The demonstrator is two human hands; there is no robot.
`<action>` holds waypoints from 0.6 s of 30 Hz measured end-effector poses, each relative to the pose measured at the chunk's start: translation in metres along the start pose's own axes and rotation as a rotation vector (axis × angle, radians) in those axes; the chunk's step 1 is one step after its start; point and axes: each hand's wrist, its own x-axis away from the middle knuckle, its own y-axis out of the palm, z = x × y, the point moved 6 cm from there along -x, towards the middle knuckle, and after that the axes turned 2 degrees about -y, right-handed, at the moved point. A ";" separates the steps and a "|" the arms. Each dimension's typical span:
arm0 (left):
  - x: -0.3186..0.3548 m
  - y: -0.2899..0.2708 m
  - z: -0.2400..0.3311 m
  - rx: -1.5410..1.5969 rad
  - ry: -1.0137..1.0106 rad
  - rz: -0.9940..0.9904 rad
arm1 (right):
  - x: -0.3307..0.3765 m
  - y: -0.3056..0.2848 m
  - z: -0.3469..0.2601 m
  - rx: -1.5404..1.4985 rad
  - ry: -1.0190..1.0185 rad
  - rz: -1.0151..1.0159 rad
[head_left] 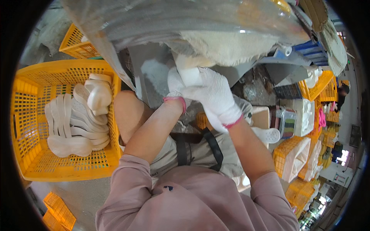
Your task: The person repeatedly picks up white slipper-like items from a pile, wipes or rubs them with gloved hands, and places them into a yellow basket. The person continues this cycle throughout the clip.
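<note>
Your hands are mid-pull on a white shoe sole (191, 73) at the mouth of the big clear plastic bag (185, 23), well right of the yellow crate (23, 154) stacked with pale soles (77, 127). Your right hand (216, 98), gloved in white, is curled shut around the sole; your left hand (175, 86), also gloved, is closed against its other side. Both forearms are raised from your lap, wrists nearly touching. Judging by this, next comes freeing the sole cleanly from the bag.
</note>
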 end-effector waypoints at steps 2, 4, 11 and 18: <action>0.010 0.010 0.019 -0.758 0.332 0.016 | -0.005 0.006 0.011 -0.071 0.267 -0.247; 0.017 0.007 0.010 -1.328 0.410 0.081 | 0.019 -0.002 -0.008 -0.160 0.321 -0.217; -0.024 -0.057 -0.040 -0.472 -0.067 0.214 | 0.104 0.004 -0.006 0.532 0.108 -0.108; -0.022 -0.001 -0.008 0.322 -0.366 0.143 | 0.044 0.002 -0.042 0.653 -0.032 -0.193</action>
